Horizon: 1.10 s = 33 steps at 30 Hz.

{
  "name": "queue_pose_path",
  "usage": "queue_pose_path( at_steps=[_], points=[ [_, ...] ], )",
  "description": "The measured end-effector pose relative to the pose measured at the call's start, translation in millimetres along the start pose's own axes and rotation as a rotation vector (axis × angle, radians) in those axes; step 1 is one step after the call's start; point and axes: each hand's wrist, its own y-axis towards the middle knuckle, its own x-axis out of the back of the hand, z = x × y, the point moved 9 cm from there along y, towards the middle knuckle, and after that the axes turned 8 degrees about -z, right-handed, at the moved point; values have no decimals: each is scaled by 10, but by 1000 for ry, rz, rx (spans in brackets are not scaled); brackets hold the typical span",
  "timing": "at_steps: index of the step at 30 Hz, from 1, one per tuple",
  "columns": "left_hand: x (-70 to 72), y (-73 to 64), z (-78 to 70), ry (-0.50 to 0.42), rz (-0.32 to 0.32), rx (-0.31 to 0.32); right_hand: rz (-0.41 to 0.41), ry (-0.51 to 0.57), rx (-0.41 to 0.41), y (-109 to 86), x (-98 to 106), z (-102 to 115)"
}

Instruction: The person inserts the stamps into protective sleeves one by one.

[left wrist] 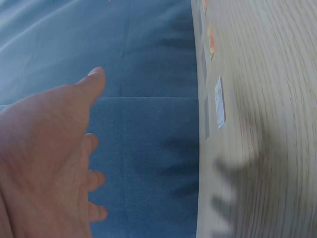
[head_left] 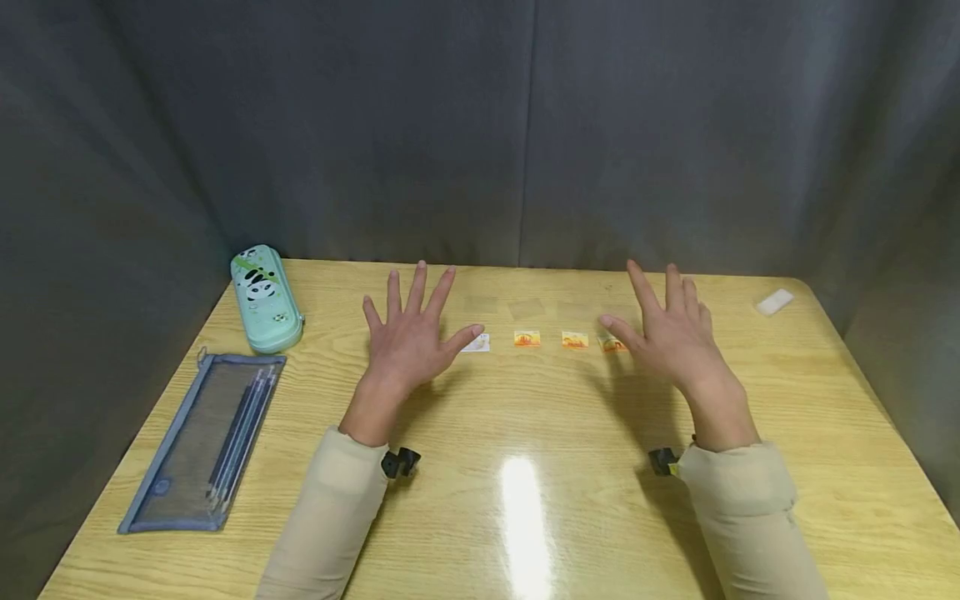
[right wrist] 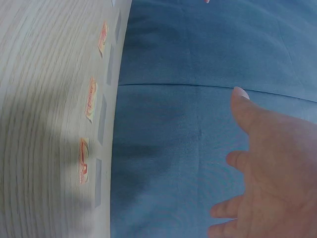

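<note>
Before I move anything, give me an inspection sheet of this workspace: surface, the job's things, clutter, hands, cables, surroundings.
Surface: wooden table, bright glare near the front middle.
Job's things: four small paper slips in a row, one whitish, three orange-yellow; four faint grey rectangles just behind them.
Clutter: panda pencil case and see-through pouch with pencils at left; small white block at far right.
Left hand: raised above the table, fingers spread, holding nothing.
Right hand: also raised, holding nothing.
Cables: nothing seen.
Surroundings: dark curtain behind and on both sides.
</note>
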Motion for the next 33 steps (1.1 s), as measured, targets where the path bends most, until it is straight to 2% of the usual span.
queue_pose_path(
  at_steps=[11,14,18,22,25,28,30,33],
  points=[
    [9,23,-13,-11,3,-12,-17,3,-1,-32,50,-4],
    [14,26,-14,-12,4,-14,-37,45,13,-34,71,12],
    [-9,27,-3,-40,34,-13,-52,226,42,-44,64,32],
    [-46,18,56,-145,101,-1,-37,474,72,-30,23,72],
    [-42,18,83,-273,140,-6,-22,651,57,0,-1,81],
    [-36,42,107,-409,154,-16,-5,799,8,36,-34,66],
    [-31,70,120,-512,151,-14,6,870,-23,53,-59,59],
    [-56,108,179,-623,146,26,25,949,-63,80,-105,54]
  ],
)
